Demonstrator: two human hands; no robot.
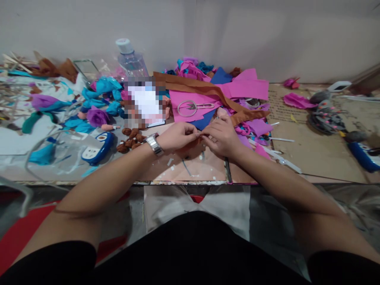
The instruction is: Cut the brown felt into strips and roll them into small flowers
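Note:
My left hand (181,135), with a metal watch on its wrist, meets my right hand (219,134) above the front of the table. The fingers of both are closed in a pinch on a small piece of brown crepe paper (194,143), mostly hidden by the fingers. Just beyond lie thread snips (193,107) on pink paper sheets (182,97). A long brown crepe paper strip (208,89) crosses the sheets and ends near my right hand. Left of my watch sits a heap of brown twisted paper balls (132,139).
At the left are blue and purple paper flowers (96,116), a blue-and-white tape dispenser (99,148) and a clear bottle (130,59). A blurred-out lit screen (144,99) stands behind the balls. White sticks (279,156) and a pincushion-like dark lump (325,116) lie right, on cardboard (317,154).

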